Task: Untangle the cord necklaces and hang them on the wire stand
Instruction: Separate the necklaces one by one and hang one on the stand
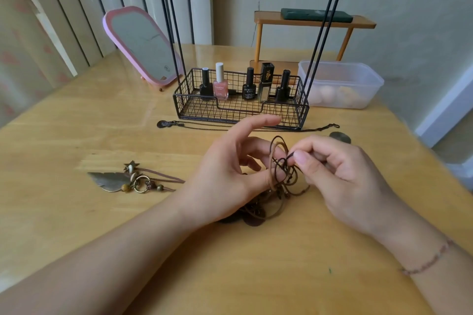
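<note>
While right hand [332, 169] pinches cords [280, 161] | left hand [238, 169] holds loops | bare table [76, 123] left.

Tangled cords [280, 176] lie before the wire stand [240, 100], mirror [143, 43] behind-left.

Bare table [76, 225] lies left and near, while the wire stand [240, 107] and plastic tub [358, 77] block the far side.
</note>
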Demonstrator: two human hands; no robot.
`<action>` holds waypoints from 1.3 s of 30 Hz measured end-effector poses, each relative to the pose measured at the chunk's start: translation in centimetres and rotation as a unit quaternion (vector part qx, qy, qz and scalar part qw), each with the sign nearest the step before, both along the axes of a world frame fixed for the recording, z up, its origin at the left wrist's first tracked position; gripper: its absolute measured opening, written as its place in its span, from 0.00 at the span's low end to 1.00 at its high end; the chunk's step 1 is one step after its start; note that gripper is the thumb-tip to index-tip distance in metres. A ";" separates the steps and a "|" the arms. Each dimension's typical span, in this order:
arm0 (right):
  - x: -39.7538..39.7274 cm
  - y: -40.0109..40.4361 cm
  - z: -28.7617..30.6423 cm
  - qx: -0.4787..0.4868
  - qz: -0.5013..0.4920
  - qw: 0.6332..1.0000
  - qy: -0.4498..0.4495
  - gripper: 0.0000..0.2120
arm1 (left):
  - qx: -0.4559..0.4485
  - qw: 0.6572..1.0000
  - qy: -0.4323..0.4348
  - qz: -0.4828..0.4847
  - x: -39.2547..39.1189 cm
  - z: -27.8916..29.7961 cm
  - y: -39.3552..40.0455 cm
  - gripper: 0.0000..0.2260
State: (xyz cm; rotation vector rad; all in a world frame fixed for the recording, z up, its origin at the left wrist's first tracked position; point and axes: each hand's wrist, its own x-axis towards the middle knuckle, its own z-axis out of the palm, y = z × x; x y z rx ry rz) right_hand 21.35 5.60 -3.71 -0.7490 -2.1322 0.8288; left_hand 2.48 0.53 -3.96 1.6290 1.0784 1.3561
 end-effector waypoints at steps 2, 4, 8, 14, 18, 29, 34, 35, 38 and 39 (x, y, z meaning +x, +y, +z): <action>-0.1 -0.1 0.0 -0.001 0.004 1.000 0.016 0.10 | 0.000 1.000 -0.007 0.008 0.1 -0.1 0.0 0.30; -0.2 -0.2 0.1 -0.018 0.018 0.999 0.045 0.10 | 0.005 1.000 -0.015 0.022 0.0 -0.1 0.0 0.29; -0.2 -0.2 0.2 -0.040 0.035 0.995 0.080 0.08 | 0.009 0.999 -0.021 0.026 -0.2 -0.2 -0.2 0.26; 0.0 -0.6 0.5 -0.026 0.026 0.995 0.089 0.08 | -0.011 0.998 0.028 0.056 -0.2 -0.4 -0.1 0.18; 0.2 -0.9 0.8 -0.022 0.029 0.996 0.086 0.06 | -0.020 0.996 0.042 0.073 -0.4 -0.3 -0.1 0.15; 0.4 -0.6 0.5 0.033 0.067 0.997 -0.031 0.09 | 0.089 0.969 0.157 0.169 -1.0 -0.7 0.4 0.09; 0.6 -0.2 0.0 0.039 0.061 0.996 -0.060 0.07 | 0.061 0.976 0.102 0.182 -1.2 -0.6 0.5 0.09; 0.6 -0.1 -0.1 0.043 0.065 0.994 -0.074 0.06 | 0.045 0.981 0.071 0.175 -1.2 -0.5 0.5 0.09; 0.8 0.1 0.1 0.050 0.055 0.992 -0.098 0.07 | 0.052 0.986 0.018 0.159 -1.4 -0.4 0.5 0.07; 1.0 0.2 0.3 0.054 0.028 0.995 -0.082 0.10 | 0.064 0.986 0.009 0.153 -1.4 -0.3 0.6 0.06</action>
